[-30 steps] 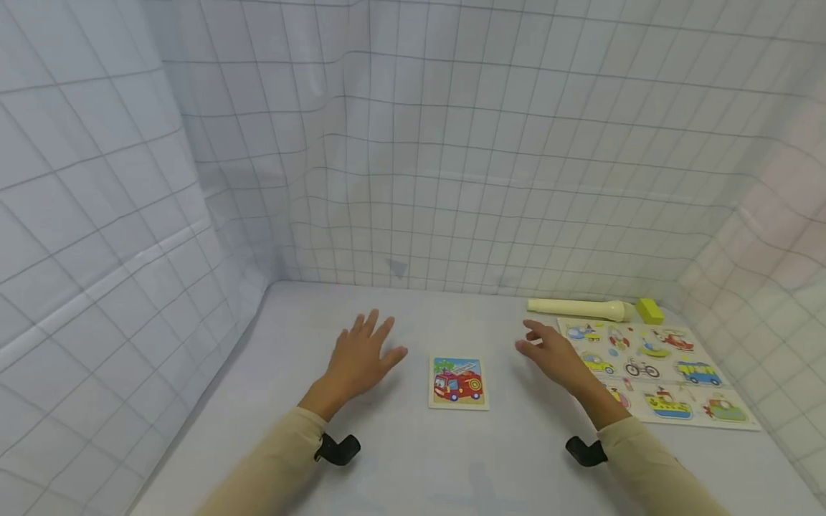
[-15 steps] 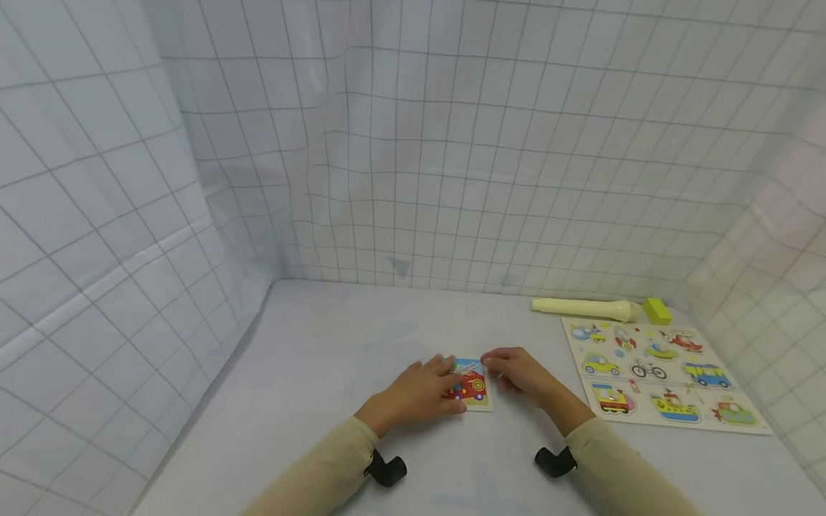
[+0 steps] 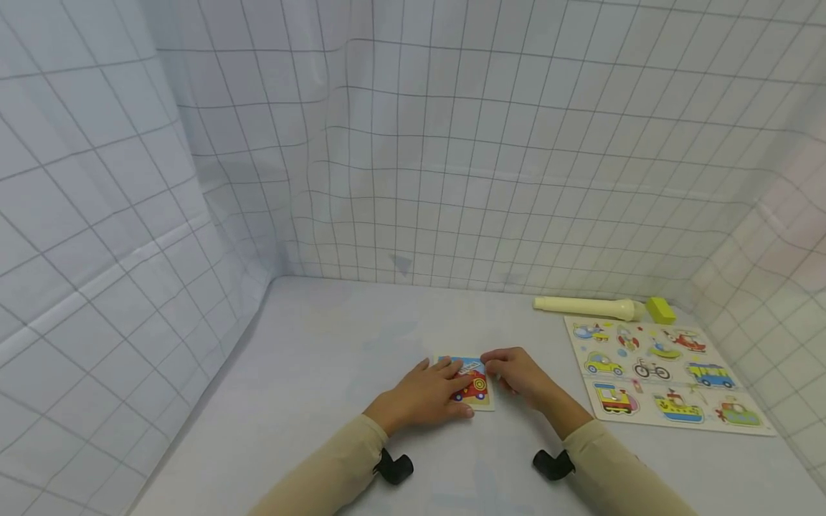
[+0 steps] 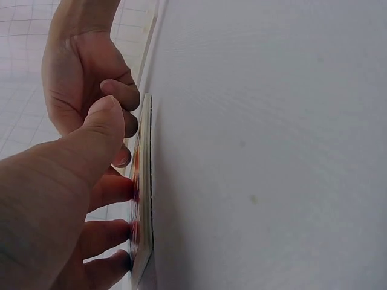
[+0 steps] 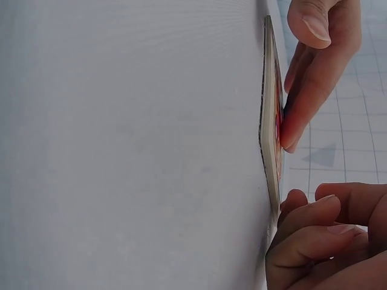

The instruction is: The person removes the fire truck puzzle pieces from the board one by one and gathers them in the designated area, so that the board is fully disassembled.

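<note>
A small square picture puzzle with a red fire truck lies flat on the table. Spread over its left part is my left hand, its straight fingertips pressing on the picture. My right hand pinches the upper right corner with bent fingers. From the right wrist view, the puzzle's pale edge is seen side-on, with the right fingertips at its far end. In the left wrist view, the left thumb stands off the surface while the other fingers touch the picture. Much of the picture's left half is hidden.
On the right lies a large vehicle puzzle board with several pieces. Behind it are a cream microphone-shaped stick and a yellow block. White gridded curtains enclose the table at the back and sides.
Both hands have come inward from either side onto the fire-truck puzzle. Over the last half second, the left hand has shifted slightly right, and the right hand has stayed at the corner.
</note>
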{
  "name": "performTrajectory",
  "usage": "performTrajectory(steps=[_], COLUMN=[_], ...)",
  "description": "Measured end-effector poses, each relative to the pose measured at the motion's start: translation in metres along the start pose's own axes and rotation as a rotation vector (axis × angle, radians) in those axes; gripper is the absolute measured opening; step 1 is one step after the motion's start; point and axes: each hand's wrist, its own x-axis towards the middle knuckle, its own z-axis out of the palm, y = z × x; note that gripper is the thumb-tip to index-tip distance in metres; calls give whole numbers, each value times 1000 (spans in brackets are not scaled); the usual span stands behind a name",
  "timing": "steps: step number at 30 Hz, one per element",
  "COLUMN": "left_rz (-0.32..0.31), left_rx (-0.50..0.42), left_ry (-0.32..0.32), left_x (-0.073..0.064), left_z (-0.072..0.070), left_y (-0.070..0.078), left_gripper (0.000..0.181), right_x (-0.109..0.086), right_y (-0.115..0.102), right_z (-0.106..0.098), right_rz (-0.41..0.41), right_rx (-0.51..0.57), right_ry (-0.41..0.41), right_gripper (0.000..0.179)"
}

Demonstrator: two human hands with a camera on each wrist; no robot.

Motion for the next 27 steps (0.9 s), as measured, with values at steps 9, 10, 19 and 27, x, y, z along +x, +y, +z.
performTrajectory(steps=[9, 10, 19, 27], left_rz=[2, 4, 8, 13], left_rx=[-2, -3, -12, -29], left_ry=[-8, -6, 8, 15], left_x=[0, 0, 1, -1], left_z=[4, 4, 7, 6], left_y=[-1, -2, -3, -3], left_gripper=[71, 71, 70, 68], right_x=[-3, -4, -10, -14], right_y=[-1, -2, -4, -3], right_z=[2, 2, 5, 9], right_rz=[39, 47, 80, 65], right_rx=[30, 39, 150, 171], right_ry=[-4, -8, -35, -37], right_gripper=[40, 41, 46, 48])
